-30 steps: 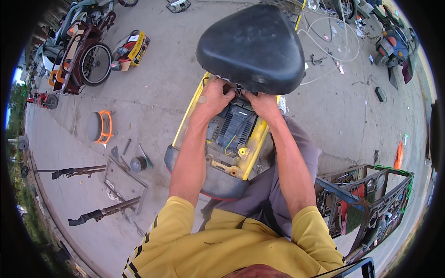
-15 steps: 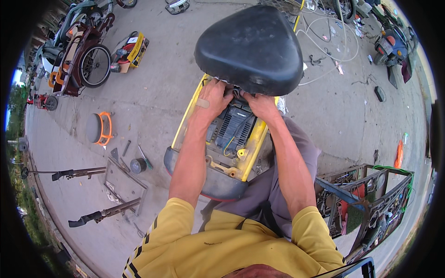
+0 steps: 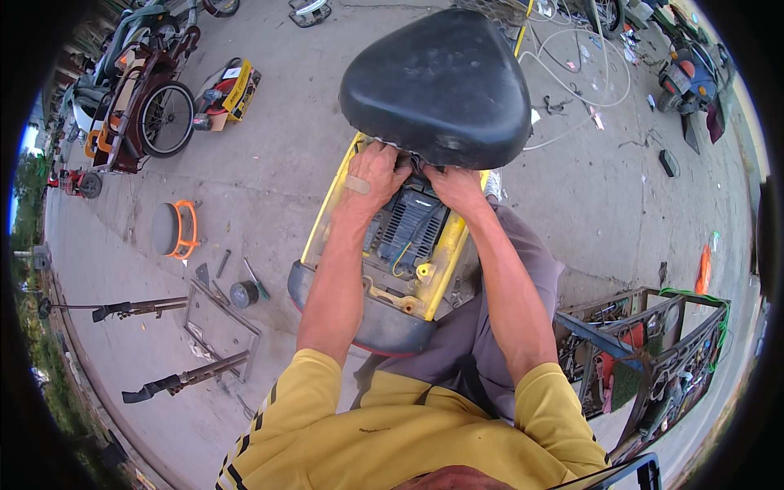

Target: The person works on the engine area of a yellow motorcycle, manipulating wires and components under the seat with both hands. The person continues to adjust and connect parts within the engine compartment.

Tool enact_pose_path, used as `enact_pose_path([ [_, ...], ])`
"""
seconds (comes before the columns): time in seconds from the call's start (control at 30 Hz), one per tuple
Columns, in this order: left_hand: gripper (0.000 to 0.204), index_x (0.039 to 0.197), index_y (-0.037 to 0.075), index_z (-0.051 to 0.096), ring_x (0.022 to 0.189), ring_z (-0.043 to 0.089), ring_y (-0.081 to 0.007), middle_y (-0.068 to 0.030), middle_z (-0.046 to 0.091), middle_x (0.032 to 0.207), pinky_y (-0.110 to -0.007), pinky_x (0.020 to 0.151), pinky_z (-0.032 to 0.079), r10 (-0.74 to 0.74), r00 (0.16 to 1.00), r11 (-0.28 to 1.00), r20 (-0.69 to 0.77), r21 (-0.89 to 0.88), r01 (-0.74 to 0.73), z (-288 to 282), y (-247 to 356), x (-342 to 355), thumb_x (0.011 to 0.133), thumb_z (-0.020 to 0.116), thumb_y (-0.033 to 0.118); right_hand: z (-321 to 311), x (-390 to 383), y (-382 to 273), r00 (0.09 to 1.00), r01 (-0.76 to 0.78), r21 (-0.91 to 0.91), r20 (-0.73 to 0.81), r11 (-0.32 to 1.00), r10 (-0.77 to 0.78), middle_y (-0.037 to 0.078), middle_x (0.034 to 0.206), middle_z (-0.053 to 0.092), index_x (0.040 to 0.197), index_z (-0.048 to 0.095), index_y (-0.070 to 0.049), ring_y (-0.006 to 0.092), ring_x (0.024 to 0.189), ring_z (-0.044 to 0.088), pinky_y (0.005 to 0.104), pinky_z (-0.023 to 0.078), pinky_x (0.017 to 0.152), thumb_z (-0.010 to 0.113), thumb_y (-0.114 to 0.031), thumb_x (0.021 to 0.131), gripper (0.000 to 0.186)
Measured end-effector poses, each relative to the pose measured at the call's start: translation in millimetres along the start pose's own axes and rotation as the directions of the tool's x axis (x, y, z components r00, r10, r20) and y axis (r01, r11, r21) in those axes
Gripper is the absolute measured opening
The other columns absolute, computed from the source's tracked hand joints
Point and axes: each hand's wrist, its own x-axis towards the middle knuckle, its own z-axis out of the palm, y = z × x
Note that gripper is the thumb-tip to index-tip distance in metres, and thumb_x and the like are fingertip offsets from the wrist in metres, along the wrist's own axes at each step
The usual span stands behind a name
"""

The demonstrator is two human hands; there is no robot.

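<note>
A wide black saddle (image 3: 437, 90) sits over the yellow frame (image 3: 447, 260) of a small vehicle. Beneath its near edge, my left hand (image 3: 376, 178), with a tan plaster near the wrist, has its fingers curled. Opposite it, my right hand (image 3: 456, 188) is closed too, thumb toward the left hand. Dark cables (image 3: 418, 168) show between the two hands, but the seat hides the fingertips and whatever they grip. Just below the hands lies a finned black box (image 3: 410, 224) with a yellow-green wire. A dark rear bumper (image 3: 384, 331) closes the frame's near end.
An orange-legged round stool (image 3: 186, 229), a tape roll (image 3: 243, 294) and hand tools lie left. A metal frame (image 3: 220, 327) rests nearby. At right stands a rack full of tools (image 3: 645, 359). A cargo tricycle (image 3: 155, 114), a yellow box (image 3: 240, 90) and a pale hose (image 3: 563, 37) are farther off.
Both hands stay beneath the seat edge in nearly the same pose. The seat appears shifted very slightly left in view; nothing is visibly taken or let go.
</note>
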Motion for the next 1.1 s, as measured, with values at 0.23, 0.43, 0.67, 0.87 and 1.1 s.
enact_pose_path([
  [0.23, 0.024, 0.102, 0.000, 0.071, 0.085, 0.070, -0.0442, -0.0230, 0.073, 0.089, -0.053, 0.077, 0.056, -0.007, 1.000, 1.000, 0.005, -0.029, 0.007, 4, 1, 1, 0.088, 0.079, 0.019, 9, -1, 14, 1.000, 0.029, -0.015, 0.007, 0.999, -0.029, 0.018, 0.137, 0.069, 0.130, 0.073, -0.008, 0.0423, 0.133, 0.059, 0.0543, 0.043, 0.114, 0.069, -0.022, 0.097, 0.036],
  [0.43, 0.024, 0.105, -0.001, 0.069, 0.086, 0.070, -0.0458, -0.0245, 0.073, 0.091, -0.054, 0.077, 0.056, 0.010, 1.000, 1.000, 0.029, -0.007, -0.009, 2, 4, 2, 0.085, 0.077, 0.010, 15, -2, 29, 0.988, 0.149, -0.108, -0.017, 0.983, -0.152, 0.017, 0.137, 0.070, 0.130, 0.074, -0.009, 0.0414, 0.131, 0.061, 0.0534, 0.045, 0.113, 0.068, -0.020, 0.097, 0.035],
  [0.67, 0.023, 0.106, -0.001, 0.070, 0.090, 0.070, -0.0447, -0.0227, 0.073, 0.092, -0.053, 0.079, 0.056, 0.004, 0.999, 0.999, 0.034, -0.035, -0.003, -1, 2, 0, 0.086, 0.076, 0.011, 4, 3, 12, 0.999, -0.011, 0.062, 0.044, 0.998, 0.008, 0.018, 0.138, 0.069, 0.134, 0.072, -0.009, 0.0416, 0.134, 0.059, 0.0533, 0.043, 0.114, 0.065, -0.024, 0.101, 0.037],
  [0.87, 0.021, 0.107, 0.002, 0.073, 0.090, 0.071, -0.0432, -0.0212, 0.074, 0.096, -0.051, 0.080, 0.057, -0.034, 0.999, 0.996, 0.026, -0.080, 0.036, -1, 4, -1, 0.089, 0.075, 0.012, 14, -5, 25, 0.961, 0.275, -0.359, 0.069, 0.892, -0.268, 0.014, 0.151, 0.062, 0.137, 0.073, -0.017, 0.0392, 0.142, 0.054, 0.0604, 0.042, 0.117, 0.057, -0.021, 0.099, 0.041],
  [1.1, 0.025, 0.114, 0.005, 0.078, 0.099, 0.072, -0.0420, -0.0200, 0.075, 0.106, -0.050, 0.086, 0.058, -0.015, 0.997, 0.997, 0.077, -0.079, 0.022, -4, 7, -2, 0.089, 0.075, 0.010, 27, -9, 41, 0.953, 0.301, -0.437, 0.169, 0.848, -0.251, 0.015, 0.149, 0.062, 0.134, 0.076, -0.018, 0.0382, 0.143, 0.053, 0.0606, 0.038, 0.121, 0.056, -0.018, 0.096, 0.043],
])
